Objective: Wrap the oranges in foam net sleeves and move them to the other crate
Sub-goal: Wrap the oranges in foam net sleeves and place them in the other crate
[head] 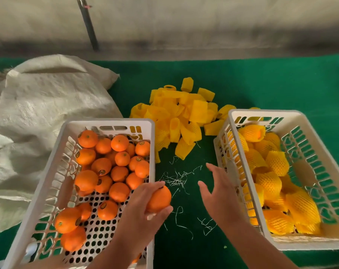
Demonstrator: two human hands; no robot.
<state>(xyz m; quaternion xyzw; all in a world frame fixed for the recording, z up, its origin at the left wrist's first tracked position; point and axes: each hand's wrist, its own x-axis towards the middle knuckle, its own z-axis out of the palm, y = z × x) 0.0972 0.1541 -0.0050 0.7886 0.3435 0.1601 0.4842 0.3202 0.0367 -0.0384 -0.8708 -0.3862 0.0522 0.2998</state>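
Note:
My left hand grips a bare orange just past the right rim of the left white crate, which holds several unwrapped oranges. My right hand hovers open, fingers spread, above the green cloth between the crates and close to the left wall of the right white crate. That crate holds several oranges wrapped in yellow foam net. A heap of empty yellow foam net sleeves lies on the cloth behind both hands.
A large off-white woven sack lies to the left, behind the left crate. Thin white foam shreds are scattered on the green table cloth. A grey wall with a dark pole stands behind the table.

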